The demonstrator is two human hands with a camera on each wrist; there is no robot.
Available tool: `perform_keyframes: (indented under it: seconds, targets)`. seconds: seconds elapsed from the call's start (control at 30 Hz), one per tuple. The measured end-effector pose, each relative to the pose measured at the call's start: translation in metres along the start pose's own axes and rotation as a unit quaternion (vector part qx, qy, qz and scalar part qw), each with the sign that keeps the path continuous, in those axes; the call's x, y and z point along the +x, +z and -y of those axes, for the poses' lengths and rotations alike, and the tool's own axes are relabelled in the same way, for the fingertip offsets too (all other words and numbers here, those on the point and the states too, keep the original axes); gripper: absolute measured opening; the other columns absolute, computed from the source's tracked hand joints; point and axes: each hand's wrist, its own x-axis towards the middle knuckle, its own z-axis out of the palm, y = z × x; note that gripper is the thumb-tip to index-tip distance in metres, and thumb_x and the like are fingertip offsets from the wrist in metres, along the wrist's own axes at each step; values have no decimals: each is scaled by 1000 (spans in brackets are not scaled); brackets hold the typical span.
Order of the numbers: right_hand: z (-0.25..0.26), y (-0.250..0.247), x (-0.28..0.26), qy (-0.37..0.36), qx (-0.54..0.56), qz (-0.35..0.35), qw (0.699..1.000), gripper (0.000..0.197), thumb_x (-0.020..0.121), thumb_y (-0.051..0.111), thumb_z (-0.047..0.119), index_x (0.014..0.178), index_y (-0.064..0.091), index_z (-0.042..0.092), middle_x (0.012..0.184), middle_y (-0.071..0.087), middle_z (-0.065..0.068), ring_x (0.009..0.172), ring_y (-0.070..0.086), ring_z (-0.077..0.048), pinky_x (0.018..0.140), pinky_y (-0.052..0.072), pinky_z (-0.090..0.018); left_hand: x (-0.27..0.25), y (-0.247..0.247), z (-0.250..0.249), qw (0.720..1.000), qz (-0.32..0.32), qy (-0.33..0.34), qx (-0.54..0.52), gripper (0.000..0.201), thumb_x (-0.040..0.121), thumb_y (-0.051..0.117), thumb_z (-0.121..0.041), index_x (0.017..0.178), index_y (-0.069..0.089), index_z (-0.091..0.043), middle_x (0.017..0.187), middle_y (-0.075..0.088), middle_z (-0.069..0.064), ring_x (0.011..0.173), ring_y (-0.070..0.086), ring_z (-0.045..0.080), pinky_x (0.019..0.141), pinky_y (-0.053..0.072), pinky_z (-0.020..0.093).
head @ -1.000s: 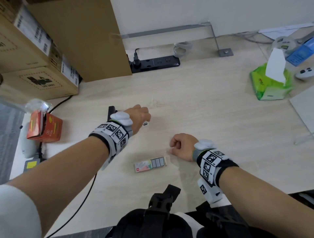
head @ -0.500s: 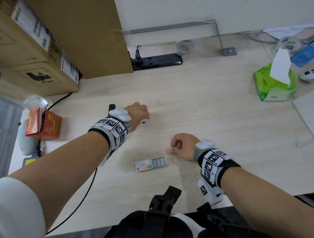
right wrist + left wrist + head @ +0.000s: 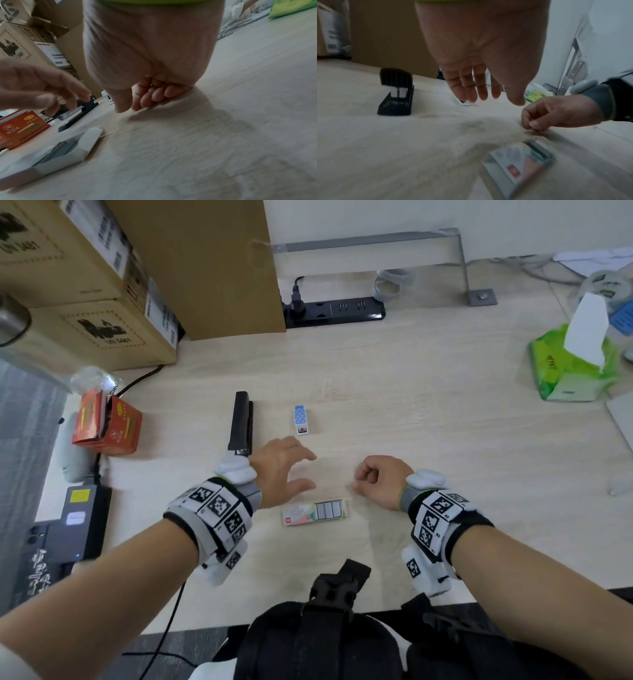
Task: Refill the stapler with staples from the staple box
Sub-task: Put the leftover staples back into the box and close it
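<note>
A black stapler (image 3: 241, 422) lies closed on the wooden table, pointing away from me; the left wrist view shows its rear end (image 3: 395, 94). Nearer to me lies the staple box (image 3: 314, 511), its tray slid out and grey staple strips showing. My left hand (image 3: 308, 470) hovers between stapler and box, fingers spread and holding nothing (image 3: 496, 97). My right hand (image 3: 358, 481) rests on the table just right of the box, fingers curled, thumb and forefinger tips together (image 3: 532, 125). I see nothing between them. A small blue dotted box (image 3: 300, 419) lies right of the stapler.
Cardboard boxes (image 3: 85, 302) stand at the back left, with a black power strip (image 3: 335, 309) beside them. An orange carton (image 3: 109, 426) and a black device (image 3: 75, 522) with a cable sit on the left. A green tissue pack (image 3: 575, 364) is far right.
My left hand has pulled back from the stapler toward the staple box and spread its fingers, uncovering the stapler and the blue box. The right hand has stayed where it was.
</note>
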Motion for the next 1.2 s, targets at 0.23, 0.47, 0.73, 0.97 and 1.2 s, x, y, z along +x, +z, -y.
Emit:
perform_keyframes:
  seconds: [0.23,0.47,0.73,0.97,1.2]
  targets:
    - [4,4,-5,-3,20,-43,999,10,77,68,30,70,61,27,72,63,9,66,56,-10,57,41,-22,-34,35,-14,987,131,-76,57,61,71,67,-55,122,43,-31,119,46,-6,105,45,19,83,47,40]
    - [0,12,-33,-35,96,-32,994,12,77,72,30,87,66,32,72,63,12,59,51,0,65,45,-18,-36,46,-21,996,38,-76,18,30,84,59,-34,111,53,-22,108,55,1,93,50,24,73,44,35]
    - [6,22,-42,-12,123,-73,990,8,81,68,30,87,64,26,65,62,13,55,55,2,58,42,-15,-36,43,-35,998,-35,-53,2,30,79,64,-33,106,57,-21,102,58,1,87,52,24,66,44,34]
    - [10,16,-40,-21,164,-90,982,21,89,52,13,88,64,29,57,65,6,60,60,-21,55,47,-26,-34,37,-40,997,-50,-51,-17,28,78,65,-33,102,58,-22,98,58,0,84,52,23,68,42,32]
    - [11,16,-47,-91,199,-102,970,23,89,57,15,86,66,36,68,66,-8,70,64,-32,69,55,-40,-35,35,-41,994,-73,-75,-39,26,74,67,-33,96,58,-24,90,57,-3,78,52,20,63,35,28]
